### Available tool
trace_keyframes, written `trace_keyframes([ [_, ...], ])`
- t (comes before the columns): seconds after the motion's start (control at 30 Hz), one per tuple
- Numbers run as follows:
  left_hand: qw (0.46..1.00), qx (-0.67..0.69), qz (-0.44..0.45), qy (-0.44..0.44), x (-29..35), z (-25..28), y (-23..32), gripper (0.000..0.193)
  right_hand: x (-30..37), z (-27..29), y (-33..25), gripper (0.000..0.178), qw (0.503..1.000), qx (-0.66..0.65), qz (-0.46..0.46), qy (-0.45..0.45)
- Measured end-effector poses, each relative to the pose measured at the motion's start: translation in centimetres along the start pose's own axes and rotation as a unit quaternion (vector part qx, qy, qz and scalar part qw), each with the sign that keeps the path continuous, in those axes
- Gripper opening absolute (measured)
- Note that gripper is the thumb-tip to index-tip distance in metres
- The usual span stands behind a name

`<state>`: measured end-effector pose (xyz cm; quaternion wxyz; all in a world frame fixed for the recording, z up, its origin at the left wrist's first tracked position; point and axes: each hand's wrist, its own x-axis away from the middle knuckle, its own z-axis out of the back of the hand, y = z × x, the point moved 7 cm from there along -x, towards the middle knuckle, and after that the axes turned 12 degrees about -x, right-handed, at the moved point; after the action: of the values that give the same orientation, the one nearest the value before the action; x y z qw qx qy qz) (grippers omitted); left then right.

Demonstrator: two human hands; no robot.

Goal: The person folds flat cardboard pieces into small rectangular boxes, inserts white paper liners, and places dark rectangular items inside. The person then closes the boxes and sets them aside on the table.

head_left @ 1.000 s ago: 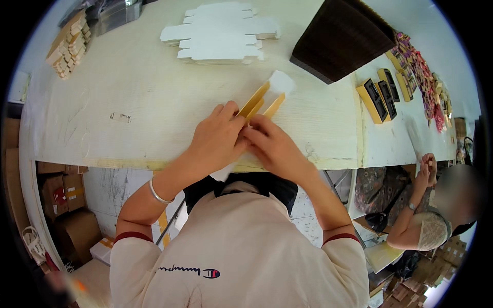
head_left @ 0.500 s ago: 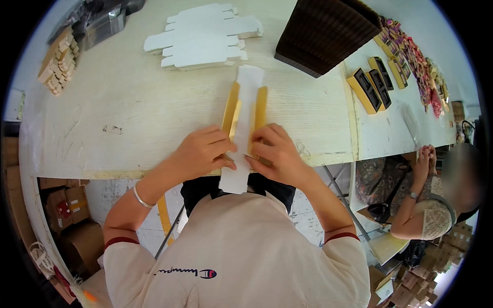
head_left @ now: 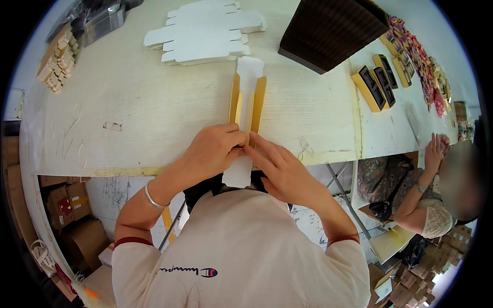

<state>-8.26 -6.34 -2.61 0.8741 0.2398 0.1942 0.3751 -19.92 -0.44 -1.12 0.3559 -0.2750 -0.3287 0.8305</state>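
Note:
A long, partly folded cardboard box (head_left: 250, 70), white inside with gold outer walls, lies lengthwise before me at the table's front edge. Both gold side walls stand up, and its near white flap sticks out past the edge toward my body. My left hand (head_left: 218, 146) has its fingers closed on the box's near left corner. At the near right corner, my right hand (head_left: 282, 167) pinches the wall with thumb and forefinger, touching the left fingers. The folds under my fingertips are hidden. Beyond the box rests a stack of flat white box blanks (head_left: 203, 33).
A tall stack of dark brown trays (head_left: 334, 33) stands at the back right. Several gold boxes with black inserts (head_left: 371, 87) sit farther right, near a colourful pile (head_left: 413, 49). Small cartons (head_left: 59, 59) lie at far left. Another person's hands (head_left: 436, 149) are at the right.
My hands have moved inward and now meet at the box's near end, where they were apart before. The two gold walls have come closer together and stand more upright.

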Motion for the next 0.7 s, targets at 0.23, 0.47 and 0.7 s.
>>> trace_keyframes([
  [0.23, 0.940, 0.290, 0.064, -0.169, -0.3, 0.2, -1.2, 0.022, 0.4, 0.5, 1.2, 0.046, 0.979, -0.034, 0.088, 0.179],
  [0.47, 0.953, 0.258, 0.110, -0.118, 0.4, -0.4, -1.6, 0.038, -0.5, 0.3, 3.7, 0.026, 0.908, -0.273, -0.061, 0.311],
  [0.7, 0.993, 0.047, 0.064, 0.087, 1.7, 1.0, 0.5, 0.015, -0.8, -1.0, 0.7, 0.029, 0.967, 0.132, 0.029, 0.216],
])
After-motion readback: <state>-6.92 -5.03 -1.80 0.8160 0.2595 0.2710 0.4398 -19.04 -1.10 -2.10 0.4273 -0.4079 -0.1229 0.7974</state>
